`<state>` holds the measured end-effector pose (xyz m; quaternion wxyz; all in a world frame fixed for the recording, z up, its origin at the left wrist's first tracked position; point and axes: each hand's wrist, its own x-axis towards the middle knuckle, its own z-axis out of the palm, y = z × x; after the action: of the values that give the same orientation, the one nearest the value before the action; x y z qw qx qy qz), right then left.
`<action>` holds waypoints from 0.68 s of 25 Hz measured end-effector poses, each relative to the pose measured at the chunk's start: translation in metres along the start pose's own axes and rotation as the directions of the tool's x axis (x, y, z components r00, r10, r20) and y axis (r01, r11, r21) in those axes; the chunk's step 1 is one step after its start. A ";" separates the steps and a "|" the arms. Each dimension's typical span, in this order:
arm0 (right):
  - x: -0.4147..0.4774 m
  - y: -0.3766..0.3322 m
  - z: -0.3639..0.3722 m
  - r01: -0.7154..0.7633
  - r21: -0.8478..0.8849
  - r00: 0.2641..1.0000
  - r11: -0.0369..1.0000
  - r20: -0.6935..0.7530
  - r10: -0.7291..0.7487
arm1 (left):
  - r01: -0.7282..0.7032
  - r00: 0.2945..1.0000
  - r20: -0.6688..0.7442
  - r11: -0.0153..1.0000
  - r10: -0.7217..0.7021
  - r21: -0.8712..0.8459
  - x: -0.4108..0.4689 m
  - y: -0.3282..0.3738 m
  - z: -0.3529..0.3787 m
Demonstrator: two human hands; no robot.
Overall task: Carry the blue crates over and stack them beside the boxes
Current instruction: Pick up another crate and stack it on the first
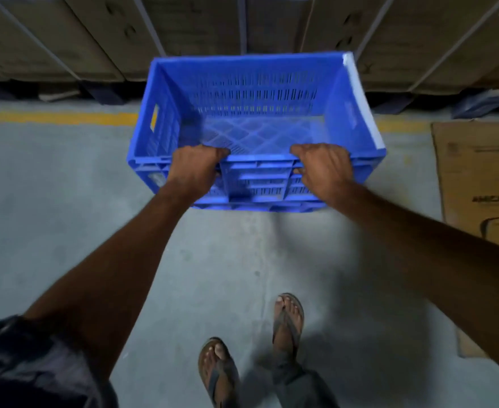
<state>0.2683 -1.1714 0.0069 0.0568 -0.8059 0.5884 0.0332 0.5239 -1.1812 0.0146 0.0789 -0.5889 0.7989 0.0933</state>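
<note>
Blue crate (257,113) w/ slotted walls & lattice bottom, nothing inside, held in the air over the grey floor (51,201), close to the row of cardboard boxes (404,39). Left hand (196,169) & right hand (322,169) both clamped over its near rim. Flat cardboard sheet (477,178) on floor at right; print too blurred to read. Yellow line (57,117) runs below the boxes.
</note>
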 end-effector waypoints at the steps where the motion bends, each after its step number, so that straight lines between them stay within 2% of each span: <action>1: 0.008 0.000 0.023 0.005 -0.006 1.000 1.000 0.003 -0.005 | 0.009 1.000 -0.007 1.000 -0.009 -0.002 0.006 -0.004 0.019; 5: 0.021 -0.003 0.096 0.043 -0.047 0.998 0.998 -0.047 -0.045 | 0.017 0.998 -0.057 1.000 -0.016 0.023 0.018 -0.019 0.085; 11: -0.010 -0.017 0.140 0.080 -0.160 0.994 0.984 -0.056 -0.090 | -0.041 0.999 0.020 0.998 0.040 0.048 0.004 -0.020 0.135; 14: -0.014 -0.018 0.144 0.052 -0.109 0.993 0.993 -0.097 -0.063 | -0.021 0.997 0.081 0.997 0.016 0.072 0.003 -0.020 0.137; 17: -0.009 -0.016 0.146 0.048 -0.007 0.999 0.999 -0.024 -0.048 | 0.038 0.989 0.143 0.998 -0.044 0.047 0.009 -0.021 0.139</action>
<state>0.2833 -1.1392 -0.1359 0.0477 -0.8203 0.5694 0.0239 0.5434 -1.1622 -0.1235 0.1513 -0.5949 0.7808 0.1163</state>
